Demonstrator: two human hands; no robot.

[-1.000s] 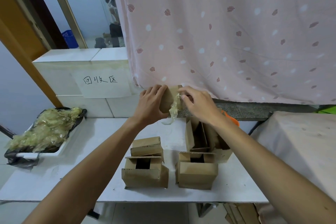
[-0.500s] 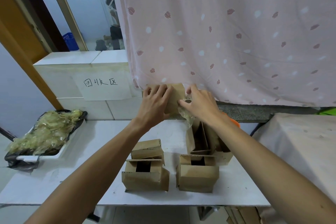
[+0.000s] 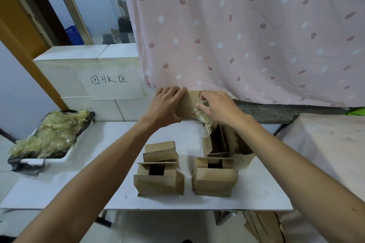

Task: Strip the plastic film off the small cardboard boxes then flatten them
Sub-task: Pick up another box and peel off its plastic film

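Above the far edge of the desk (image 3: 110, 163), a box (image 3: 187, 102) is being gripped by fingers of the left hand (image 3: 167, 104), its film (image 3: 204, 119) being pinched by the right hand (image 3: 219, 106); crumpled film (image 3: 49, 136) is lying in the tray (image 3: 68, 156).

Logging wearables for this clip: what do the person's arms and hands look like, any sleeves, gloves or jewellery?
Both bare. The left hand and right hand wear no gloves or visible rings. The left forearm and right forearm show no sleeve, watch or bracelet in view.

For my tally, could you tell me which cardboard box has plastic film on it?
The cardboard box gripped by the left hand; the right hand pinches film hanging off it. The other boxes look bare.
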